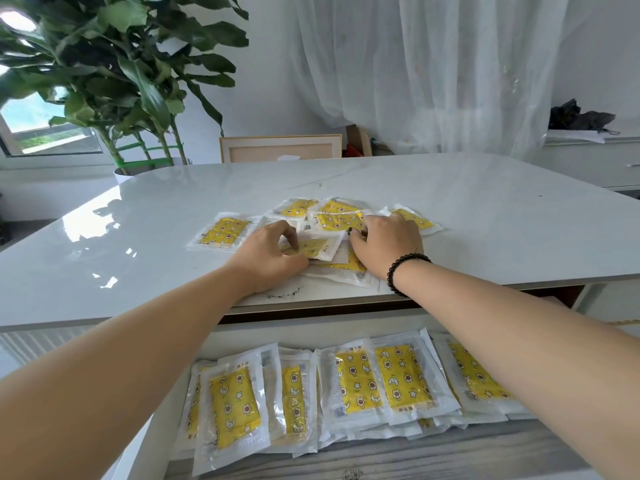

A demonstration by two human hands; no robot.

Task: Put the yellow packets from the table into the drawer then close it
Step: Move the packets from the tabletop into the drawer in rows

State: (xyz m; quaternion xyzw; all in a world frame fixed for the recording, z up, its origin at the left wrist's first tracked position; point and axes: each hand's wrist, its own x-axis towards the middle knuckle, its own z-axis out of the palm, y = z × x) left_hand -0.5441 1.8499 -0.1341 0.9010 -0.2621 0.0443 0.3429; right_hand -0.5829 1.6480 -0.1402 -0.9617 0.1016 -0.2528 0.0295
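Head view: both hands on the counter (pixel 485 216), left hand (pixel 273 252) pinching a yellow packet (pixel 317 245), right hand (pixel 386 244) curled on the packets (pixel 341 220) just beyond; open drawer (pixel 398 327) lying near, below.

Single head view, looking forward-down, close over table (pixel 485 220) edge and open drawer (pixel 381 455).

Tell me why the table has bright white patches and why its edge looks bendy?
Head view: window light bounces off the glossy table, making white glare patches on its left side; the wide-angle lens curves the table's edges; the plant looks slightly blurred, while the packets in the drawer are sharp.
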